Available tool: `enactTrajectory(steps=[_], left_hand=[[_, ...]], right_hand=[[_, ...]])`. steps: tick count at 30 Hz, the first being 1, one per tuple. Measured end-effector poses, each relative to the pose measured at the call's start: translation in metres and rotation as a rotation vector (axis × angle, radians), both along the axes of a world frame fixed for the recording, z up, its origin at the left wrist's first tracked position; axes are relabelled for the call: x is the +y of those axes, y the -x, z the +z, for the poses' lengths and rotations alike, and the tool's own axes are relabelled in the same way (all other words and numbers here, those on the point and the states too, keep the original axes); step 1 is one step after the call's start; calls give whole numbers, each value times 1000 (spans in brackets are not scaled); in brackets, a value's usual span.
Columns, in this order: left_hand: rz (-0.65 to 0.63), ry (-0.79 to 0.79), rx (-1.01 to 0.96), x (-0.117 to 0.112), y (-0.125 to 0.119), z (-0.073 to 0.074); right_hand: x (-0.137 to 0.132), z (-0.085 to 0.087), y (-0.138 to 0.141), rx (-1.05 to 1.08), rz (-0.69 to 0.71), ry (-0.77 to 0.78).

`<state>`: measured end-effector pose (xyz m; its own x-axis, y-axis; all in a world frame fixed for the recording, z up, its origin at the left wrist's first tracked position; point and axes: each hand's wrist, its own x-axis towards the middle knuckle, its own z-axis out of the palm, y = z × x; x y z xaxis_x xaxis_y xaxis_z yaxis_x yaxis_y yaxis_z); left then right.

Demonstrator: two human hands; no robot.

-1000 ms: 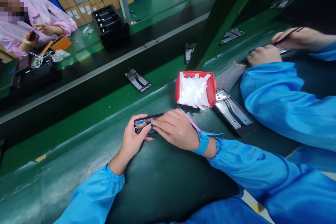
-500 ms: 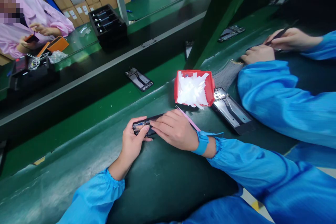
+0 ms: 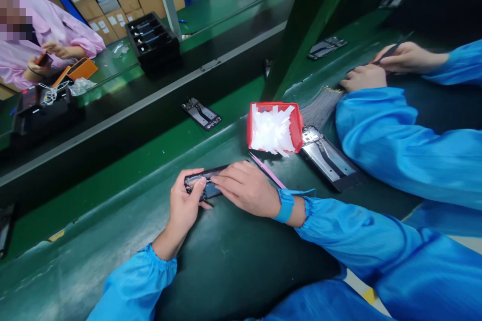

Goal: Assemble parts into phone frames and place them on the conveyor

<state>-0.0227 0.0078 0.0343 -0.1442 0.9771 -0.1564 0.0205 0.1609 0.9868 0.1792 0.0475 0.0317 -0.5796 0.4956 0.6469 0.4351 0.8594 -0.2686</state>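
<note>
Both the left hand (image 3: 183, 205) and right hand (image 3: 248, 188) close fingers around a phone frame (image 3: 208, 190), hiding most of it.

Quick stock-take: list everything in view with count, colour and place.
phone frame: 1, black, held over the near mat
thin tool: 1, pink, by the right hand
bin: 1, red, beyond the phone frame
strips: many, white, in the bin
phone chassis: at least 3, black, right of bin; on belt; far right
slotted tray: 1, black, far bench
co-worker's hands: 2, blue sleeves, right
person: 1, pink coat, far left
left hand: 1, grips phone frame
right hand: 1, blue wrist strap, fingers on phone frame
</note>
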Motion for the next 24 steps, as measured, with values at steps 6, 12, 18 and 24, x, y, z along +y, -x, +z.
enactTrajectory(steps=[6, 12, 18, 24], left_hand=[[55, -97, 94, 27, 35, 6], [44, -89, 91, 30, 42, 2], [-5, -95, 93, 28, 40, -3], [-90, -135, 128, 22, 34, 2]], right_hand=[[4, -5, 2, 226, -31, 150], [10, -12, 4, 272, -166, 367], [21, -22, 2, 303, -184, 505], [26, -24, -1, 339, -211, 524]])
